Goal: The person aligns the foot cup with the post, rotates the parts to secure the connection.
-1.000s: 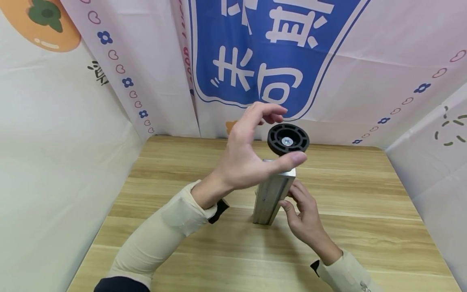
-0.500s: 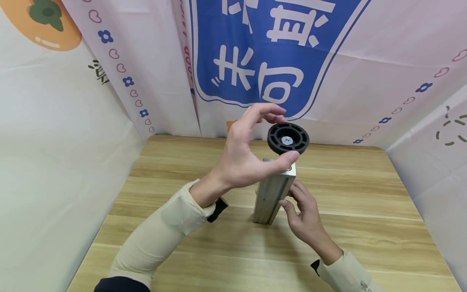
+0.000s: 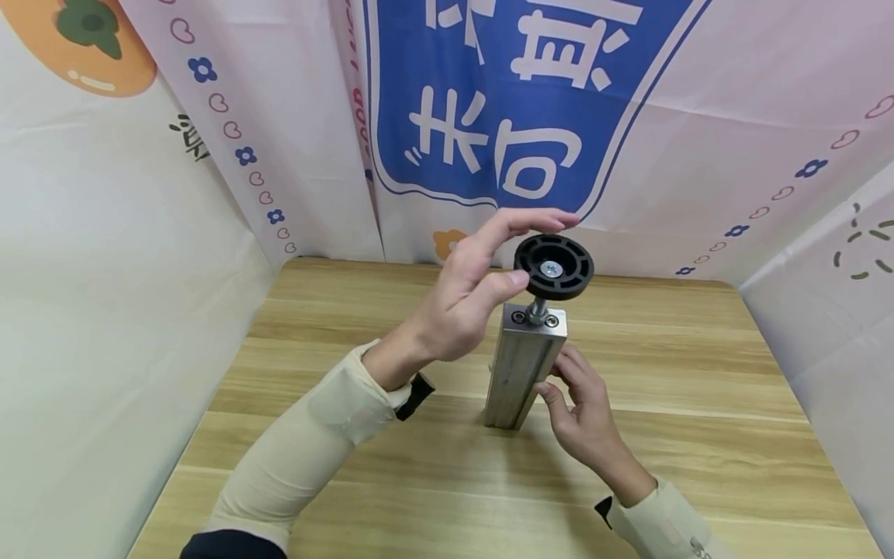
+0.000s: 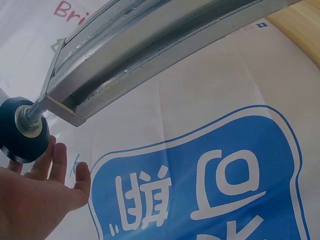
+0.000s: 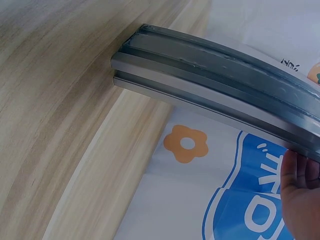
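Note:
A silver metal profile bar (image 3: 517, 373) stands upright on the wooden table. From its top end plate rises a threaded stud (image 3: 538, 310) carrying a round black levelling foot (image 3: 578, 276), with a cross-head screw at its centre. My left hand (image 3: 457, 303) curves round the foot, thumb at its left rim and fingers along the far side. In the left wrist view, fingers (image 4: 57, 165) show beside the foot, and a gap separates the foot from the end plate. Lower down, my right hand (image 3: 587, 415) holds the bar from the right, thumb in front and fingers behind.
Under the bar is the wood-grain table (image 3: 335, 458). White printed cloth hangs close behind it, with a large blue sign (image 3: 447, 178). Further cloth walls stand to the left (image 3: 105, 310) and right (image 3: 824, 326).
My left thumb has swept from the foot's front right to its left rim, and the fingers have moved right along the far side. The right hand and bar have stayed in place.

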Motion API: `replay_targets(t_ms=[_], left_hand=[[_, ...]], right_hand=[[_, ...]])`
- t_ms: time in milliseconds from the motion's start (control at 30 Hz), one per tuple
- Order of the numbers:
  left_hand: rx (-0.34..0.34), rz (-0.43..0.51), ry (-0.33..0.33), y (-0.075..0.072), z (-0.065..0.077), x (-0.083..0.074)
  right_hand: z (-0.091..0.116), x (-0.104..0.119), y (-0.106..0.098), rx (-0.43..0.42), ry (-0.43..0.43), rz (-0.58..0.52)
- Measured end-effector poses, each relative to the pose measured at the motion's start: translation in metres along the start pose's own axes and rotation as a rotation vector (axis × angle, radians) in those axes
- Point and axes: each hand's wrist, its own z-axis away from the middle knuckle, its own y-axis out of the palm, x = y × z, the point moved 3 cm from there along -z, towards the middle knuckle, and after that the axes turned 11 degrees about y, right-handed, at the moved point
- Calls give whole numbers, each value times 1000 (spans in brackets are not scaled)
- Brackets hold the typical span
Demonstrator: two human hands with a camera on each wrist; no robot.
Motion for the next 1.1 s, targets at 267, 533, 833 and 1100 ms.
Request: replay_targets(t_ms=[267,533,833,1100], left_hand=[[-66,-95,14,-4,1,-2],[-118,-219,-10,-3,0,-4],[-127,-277,3,-3,1,-5],[-117,-211,4,-4,3,-2]], right_hand=[[0,0,0,-4,-8,-3],[0,-1,0,-8,-41,-15],[2,-1,1,-4,-31,-1],[1,-2,1,4,-21,-11]])
